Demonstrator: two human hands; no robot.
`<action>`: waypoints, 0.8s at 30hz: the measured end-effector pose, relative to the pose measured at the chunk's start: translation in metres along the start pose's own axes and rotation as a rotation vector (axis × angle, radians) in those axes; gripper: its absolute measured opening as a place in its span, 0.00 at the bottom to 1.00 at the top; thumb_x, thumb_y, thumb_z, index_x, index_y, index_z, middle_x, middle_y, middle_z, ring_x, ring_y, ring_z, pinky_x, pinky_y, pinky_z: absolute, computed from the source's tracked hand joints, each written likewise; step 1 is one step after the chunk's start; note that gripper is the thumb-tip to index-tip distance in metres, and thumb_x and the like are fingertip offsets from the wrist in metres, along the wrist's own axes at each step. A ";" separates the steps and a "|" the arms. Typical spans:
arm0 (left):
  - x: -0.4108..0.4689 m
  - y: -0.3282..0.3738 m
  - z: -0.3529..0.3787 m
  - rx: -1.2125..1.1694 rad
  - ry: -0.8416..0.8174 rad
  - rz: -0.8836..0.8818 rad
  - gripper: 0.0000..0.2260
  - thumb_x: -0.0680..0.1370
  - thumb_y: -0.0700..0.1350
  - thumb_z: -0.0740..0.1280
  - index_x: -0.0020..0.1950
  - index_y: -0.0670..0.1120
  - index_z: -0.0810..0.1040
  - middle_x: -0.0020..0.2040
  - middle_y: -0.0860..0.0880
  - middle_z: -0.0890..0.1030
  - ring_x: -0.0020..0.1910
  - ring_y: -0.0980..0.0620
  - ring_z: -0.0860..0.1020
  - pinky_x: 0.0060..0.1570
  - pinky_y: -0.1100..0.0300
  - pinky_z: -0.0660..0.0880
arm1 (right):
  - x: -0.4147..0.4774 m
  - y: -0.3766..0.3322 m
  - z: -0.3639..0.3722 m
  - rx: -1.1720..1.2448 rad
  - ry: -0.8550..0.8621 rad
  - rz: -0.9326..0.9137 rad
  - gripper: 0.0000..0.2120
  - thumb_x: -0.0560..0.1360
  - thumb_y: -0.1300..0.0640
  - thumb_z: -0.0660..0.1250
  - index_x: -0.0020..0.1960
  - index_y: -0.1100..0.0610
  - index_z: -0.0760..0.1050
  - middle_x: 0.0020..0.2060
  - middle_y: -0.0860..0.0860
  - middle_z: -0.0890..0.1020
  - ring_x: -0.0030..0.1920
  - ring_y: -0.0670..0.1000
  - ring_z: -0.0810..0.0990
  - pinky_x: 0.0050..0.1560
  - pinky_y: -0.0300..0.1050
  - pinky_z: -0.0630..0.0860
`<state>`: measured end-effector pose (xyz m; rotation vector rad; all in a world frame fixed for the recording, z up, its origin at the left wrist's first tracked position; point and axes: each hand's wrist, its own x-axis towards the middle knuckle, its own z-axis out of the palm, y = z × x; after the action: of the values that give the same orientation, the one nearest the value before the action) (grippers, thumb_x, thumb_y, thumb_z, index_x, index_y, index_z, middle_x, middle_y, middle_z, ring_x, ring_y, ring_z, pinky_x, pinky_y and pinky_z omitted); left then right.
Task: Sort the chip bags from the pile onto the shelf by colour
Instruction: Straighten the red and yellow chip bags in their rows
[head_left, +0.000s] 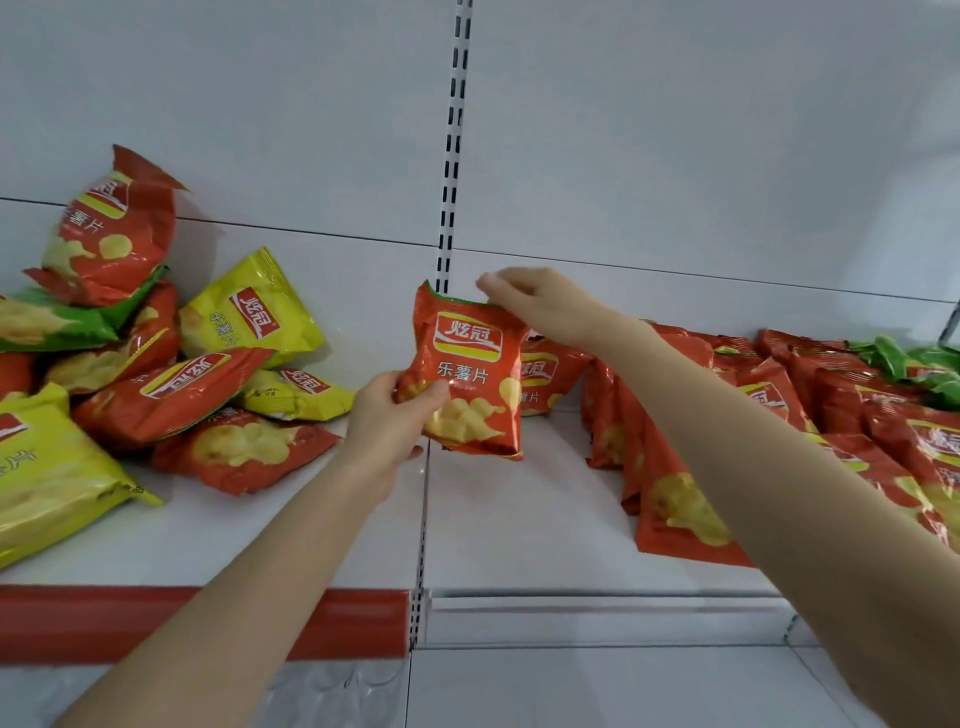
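Note:
I hold a red chip bag (470, 374) upright over the middle of the white shelf (519, 519). My left hand (389, 421) grips its lower left corner, and my right hand (540, 306) pinches its top right edge. On the left lies a mixed pile (156, 364) of red, yellow and green bags. A row of red bags (675, 457) stands on the right half of the shelf, with green bags (924, 364) at the far right end.
A slotted upright (451, 156) divides the white back panel into two bays. The left bay's front edge carries a red price strip (104, 623); the right bay's strip (597, 618) is clear. Bare shelf shows between the pile and the red row.

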<state>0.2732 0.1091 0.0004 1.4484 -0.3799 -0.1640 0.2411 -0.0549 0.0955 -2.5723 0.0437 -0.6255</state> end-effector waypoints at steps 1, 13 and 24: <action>0.002 0.000 0.006 0.014 -0.003 -0.006 0.10 0.77 0.45 0.68 0.57 0.45 0.73 0.52 0.46 0.79 0.50 0.46 0.77 0.39 0.59 0.72 | -0.003 0.001 0.002 -0.006 -0.067 0.039 0.19 0.79 0.43 0.55 0.59 0.53 0.74 0.50 0.49 0.79 0.50 0.48 0.77 0.49 0.39 0.73; 0.010 -0.002 0.022 0.227 0.006 0.077 0.24 0.75 0.48 0.70 0.68 0.42 0.68 0.60 0.43 0.76 0.54 0.48 0.75 0.49 0.57 0.70 | 0.011 0.028 0.001 -0.194 0.096 -0.048 0.17 0.75 0.58 0.67 0.63 0.58 0.70 0.55 0.57 0.78 0.49 0.52 0.77 0.44 0.44 0.74; -0.030 -0.035 -0.006 1.197 -0.371 0.420 0.30 0.73 0.66 0.55 0.71 0.53 0.68 0.72 0.51 0.67 0.70 0.54 0.66 0.67 0.61 0.61 | 0.011 0.056 0.010 -0.892 -0.033 0.075 0.23 0.78 0.50 0.61 0.70 0.57 0.61 0.62 0.58 0.72 0.63 0.59 0.71 0.64 0.54 0.63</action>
<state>0.2513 0.1206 -0.0391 2.4610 -1.2097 0.1856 0.2599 -0.1010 0.0663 -3.4037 0.5095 -0.6237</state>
